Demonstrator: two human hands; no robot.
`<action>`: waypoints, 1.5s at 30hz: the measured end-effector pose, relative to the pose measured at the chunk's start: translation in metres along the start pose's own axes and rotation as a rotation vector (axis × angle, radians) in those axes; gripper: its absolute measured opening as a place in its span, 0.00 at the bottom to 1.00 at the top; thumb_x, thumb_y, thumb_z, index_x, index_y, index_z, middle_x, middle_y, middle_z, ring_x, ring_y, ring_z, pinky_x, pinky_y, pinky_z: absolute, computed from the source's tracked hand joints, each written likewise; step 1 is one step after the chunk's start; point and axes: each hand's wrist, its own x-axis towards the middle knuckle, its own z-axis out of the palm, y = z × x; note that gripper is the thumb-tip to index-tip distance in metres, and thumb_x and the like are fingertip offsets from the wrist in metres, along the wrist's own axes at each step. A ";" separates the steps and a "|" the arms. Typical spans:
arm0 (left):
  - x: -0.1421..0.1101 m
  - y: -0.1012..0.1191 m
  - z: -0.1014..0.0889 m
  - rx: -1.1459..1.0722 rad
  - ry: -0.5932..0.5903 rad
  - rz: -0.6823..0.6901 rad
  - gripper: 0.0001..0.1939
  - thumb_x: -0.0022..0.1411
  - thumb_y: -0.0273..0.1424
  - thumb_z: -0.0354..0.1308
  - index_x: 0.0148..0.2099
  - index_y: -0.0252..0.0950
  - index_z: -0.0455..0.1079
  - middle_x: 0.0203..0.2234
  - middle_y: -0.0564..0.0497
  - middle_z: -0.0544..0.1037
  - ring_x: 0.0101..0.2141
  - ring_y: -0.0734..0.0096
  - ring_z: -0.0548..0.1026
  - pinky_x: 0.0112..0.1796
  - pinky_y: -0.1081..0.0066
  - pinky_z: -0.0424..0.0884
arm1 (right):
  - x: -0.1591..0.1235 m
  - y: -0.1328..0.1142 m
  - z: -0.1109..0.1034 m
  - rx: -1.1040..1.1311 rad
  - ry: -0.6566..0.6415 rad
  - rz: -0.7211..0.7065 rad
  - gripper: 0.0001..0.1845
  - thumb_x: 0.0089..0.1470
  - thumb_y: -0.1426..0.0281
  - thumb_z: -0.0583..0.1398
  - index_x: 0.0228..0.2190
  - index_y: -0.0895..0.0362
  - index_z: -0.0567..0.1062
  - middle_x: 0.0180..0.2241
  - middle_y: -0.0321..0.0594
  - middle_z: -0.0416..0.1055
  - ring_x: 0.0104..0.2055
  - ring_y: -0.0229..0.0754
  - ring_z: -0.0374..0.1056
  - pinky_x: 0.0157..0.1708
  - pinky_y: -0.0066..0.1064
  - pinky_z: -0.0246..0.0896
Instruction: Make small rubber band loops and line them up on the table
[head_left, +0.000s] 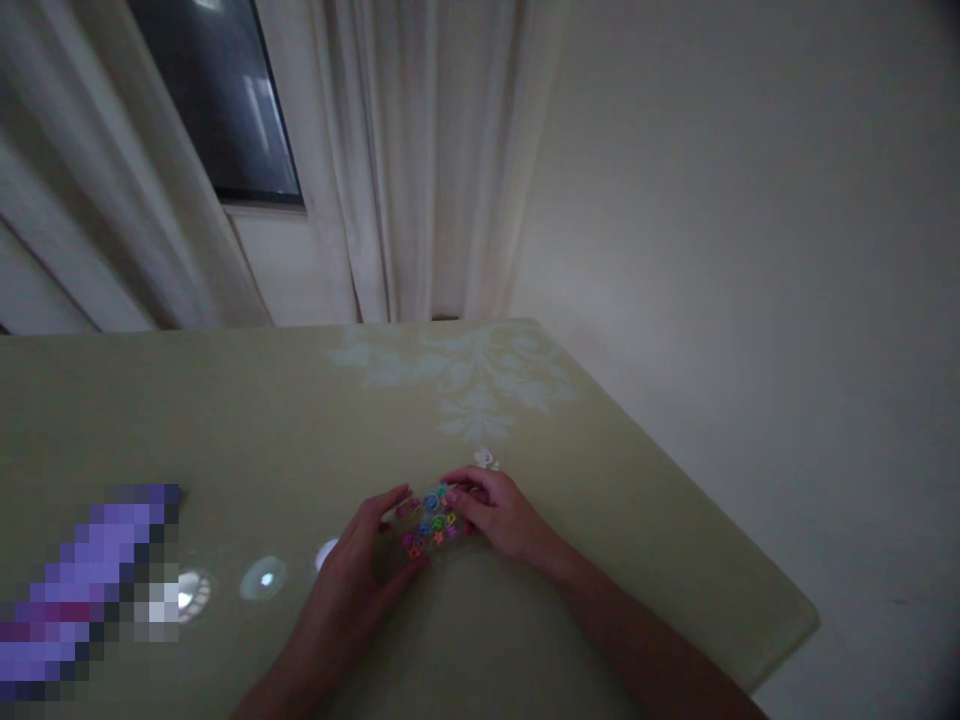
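Between my hands, low over the table, is a small clear pack of colourful flower-like and ring-like pieces [437,523]; whether it is a box, a bag or a sheet I cannot tell. My left hand [366,545] curves around its left end, with thumb and fingers at its edges. At the right end, my right hand [495,510] has its thumb and fingers closed on the pack and covers part of it.
The pale green table [255,420] has a light leaf pattern [472,370] toward its far right corner. A blurred-out purple object [90,580] lies at the left. Round light reflections [262,578] show nearby. Behind are curtains [405,160], a dark window [225,100] and a bare wall [712,250].
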 end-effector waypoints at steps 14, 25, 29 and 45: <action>-0.001 0.019 0.002 -0.228 0.074 -0.153 0.28 0.74 0.47 0.53 0.70 0.42 0.63 0.67 0.40 0.71 0.65 0.50 0.72 0.64 0.46 0.69 | 0.002 0.011 0.017 0.138 0.044 0.008 0.26 0.53 0.54 0.71 0.46 0.55 0.75 0.37 0.40 0.76 0.32 0.42 0.78 0.34 0.35 0.76; -0.004 0.010 0.007 -0.201 0.039 -0.064 0.35 0.72 0.38 0.56 0.76 0.46 0.51 0.73 0.41 0.62 0.67 0.50 0.68 0.64 0.45 0.67 | 0.001 0.013 0.019 -0.052 0.120 -0.110 0.22 0.60 0.57 0.67 0.50 0.55 0.76 0.38 0.43 0.79 0.35 0.44 0.79 0.36 0.36 0.76; -0.003 0.001 0.014 -0.113 0.083 0.006 0.42 0.68 0.37 0.60 0.78 0.46 0.45 0.73 0.39 0.61 0.67 0.46 0.69 0.63 0.41 0.68 | 0.001 0.008 0.017 -0.174 0.195 -0.206 0.19 0.62 0.60 0.66 0.51 0.56 0.77 0.40 0.44 0.80 0.39 0.45 0.79 0.40 0.37 0.76; 0.004 0.000 0.018 -0.100 0.182 -0.066 0.28 0.73 0.35 0.53 0.72 0.41 0.57 0.63 0.38 0.69 0.58 0.52 0.76 0.58 0.48 0.74 | -0.004 0.003 0.013 -0.430 0.139 -0.441 0.10 0.68 0.67 0.62 0.50 0.53 0.76 0.48 0.44 0.76 0.47 0.44 0.77 0.52 0.39 0.74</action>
